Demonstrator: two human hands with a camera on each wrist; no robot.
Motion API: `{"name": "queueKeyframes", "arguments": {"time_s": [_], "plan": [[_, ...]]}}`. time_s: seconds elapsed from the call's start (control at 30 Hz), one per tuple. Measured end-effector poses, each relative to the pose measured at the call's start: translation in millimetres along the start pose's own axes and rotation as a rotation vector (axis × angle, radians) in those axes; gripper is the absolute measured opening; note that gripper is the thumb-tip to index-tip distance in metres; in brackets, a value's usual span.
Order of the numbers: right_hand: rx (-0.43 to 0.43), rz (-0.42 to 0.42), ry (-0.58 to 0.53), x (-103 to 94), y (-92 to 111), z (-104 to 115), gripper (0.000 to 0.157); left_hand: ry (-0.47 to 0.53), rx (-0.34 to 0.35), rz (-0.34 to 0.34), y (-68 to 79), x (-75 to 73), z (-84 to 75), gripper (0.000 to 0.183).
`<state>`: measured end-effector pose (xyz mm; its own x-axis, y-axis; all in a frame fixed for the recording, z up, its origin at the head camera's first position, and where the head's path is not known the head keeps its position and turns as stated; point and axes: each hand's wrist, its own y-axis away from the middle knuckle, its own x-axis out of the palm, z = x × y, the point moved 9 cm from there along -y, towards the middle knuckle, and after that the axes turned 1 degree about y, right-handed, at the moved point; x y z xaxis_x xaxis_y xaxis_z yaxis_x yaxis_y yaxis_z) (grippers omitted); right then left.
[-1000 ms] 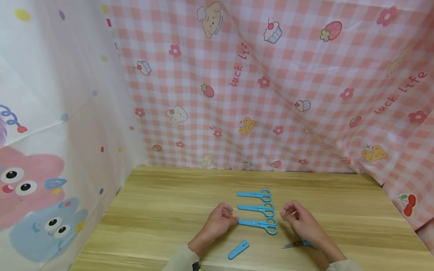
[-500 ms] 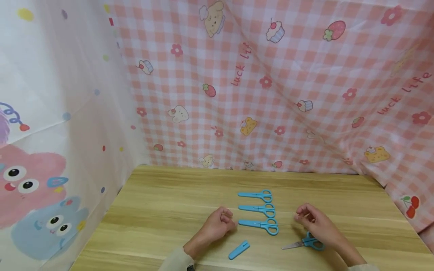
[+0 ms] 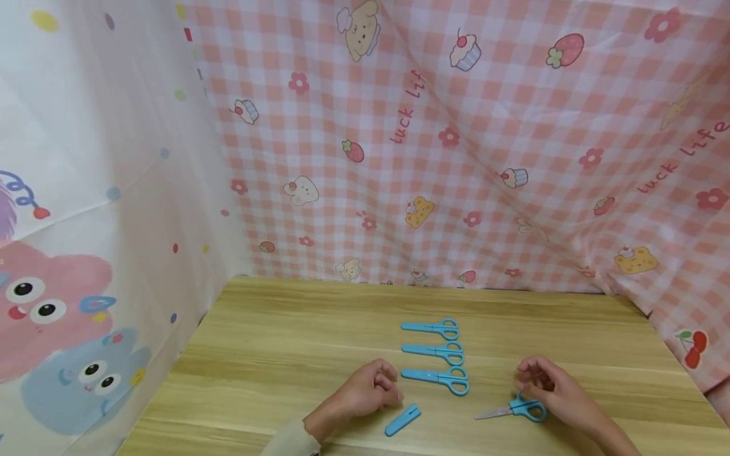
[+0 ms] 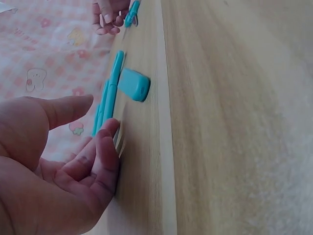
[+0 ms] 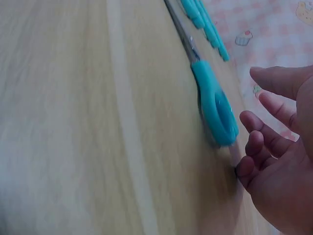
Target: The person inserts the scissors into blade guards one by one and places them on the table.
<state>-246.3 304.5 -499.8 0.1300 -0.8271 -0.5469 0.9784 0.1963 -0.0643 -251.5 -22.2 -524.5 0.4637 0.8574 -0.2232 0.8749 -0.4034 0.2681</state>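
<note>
Three pairs of blue scissors with blue covers over their blades lie in a column on the table: the far pair (image 3: 436, 328), the middle pair (image 3: 439, 351) and the near pair (image 3: 440, 377). A fourth pair of scissors (image 3: 516, 409) lies to their right with its metal blades bare. One loose blue blade cover (image 3: 402, 420) rests in front of the column. My left hand (image 3: 369, 387) is just behind and left of that cover, fingers loosely bent, holding nothing. Beside the bare scissors' handles is my right hand (image 3: 556, 391), thumb and fingers apart around nothing in the right wrist view.
The wooden table (image 3: 274, 342) ends at a pink checked cloth (image 3: 365, 152) hanging along the back. At the left hangs a white cloth (image 3: 142, 209) with cartoon figures.
My right hand has moved right and nearer, uncovering the handles of the bare scissors. My left hand has come slightly nearer, away from the near pair's cover tip, towards the loose cover.
</note>
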Motion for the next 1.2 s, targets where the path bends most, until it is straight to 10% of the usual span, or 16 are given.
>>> {"name": "queueKeyframes", "arguments": {"time_s": [0.8,1.2], "plan": [[-0.037,0.358,-0.217,9.0,15.7,-16.3,0.04,-0.166,0.098,0.116,1.4,11.9,-5.5,0.025],[-0.079,0.34,-0.179,13.1,15.1,-15.2,0.047,-0.265,0.145,0.109,4.1,14.0,-9.6,0.032]]}}
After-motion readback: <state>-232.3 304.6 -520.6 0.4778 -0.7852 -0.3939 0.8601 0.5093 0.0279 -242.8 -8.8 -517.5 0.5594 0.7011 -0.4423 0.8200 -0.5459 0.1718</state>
